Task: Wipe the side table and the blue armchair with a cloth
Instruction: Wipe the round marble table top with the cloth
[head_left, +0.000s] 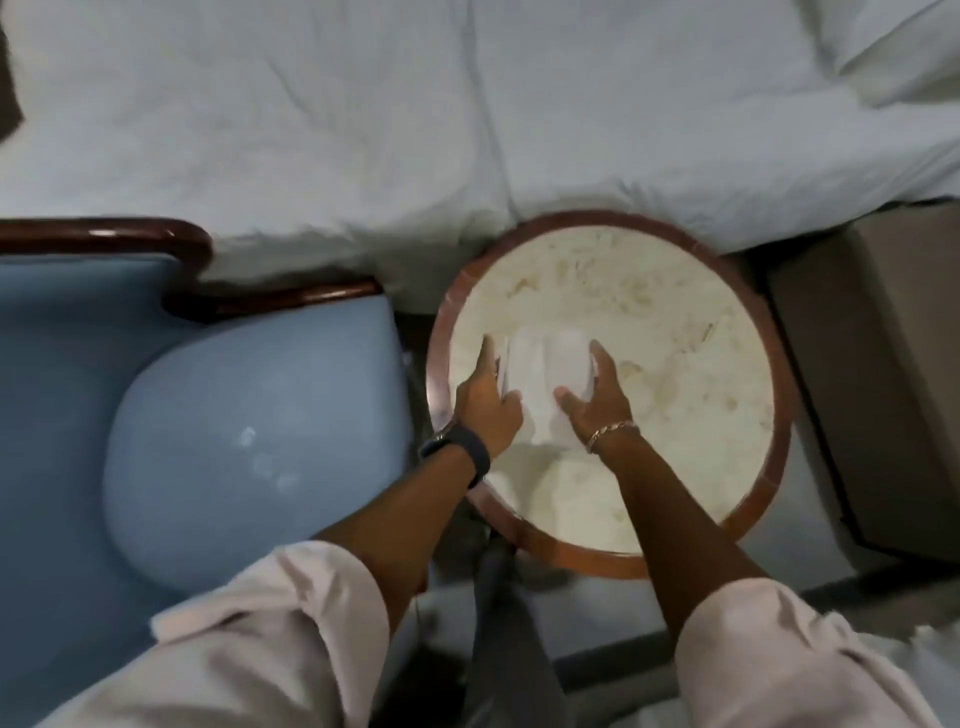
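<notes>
A round side table (675, 312) with a pale marble top and a reddish wooden rim stands right of centre. A white folded cloth (540, 374) lies on its near-left part. My left hand (488, 405) grips the cloth's left edge and my right hand (597, 400) grips its right edge, thumbs on top. The blue armchair (249, 426), with a rounded upholstered seat and dark wood trim, sits just left of the table.
A bed with a white sheet (415, 114) runs across the back, touching the table's far rim. A beige box-like stand (872, 374) sits right of the table. Pale floor and dark table legs show below the table's near rim.
</notes>
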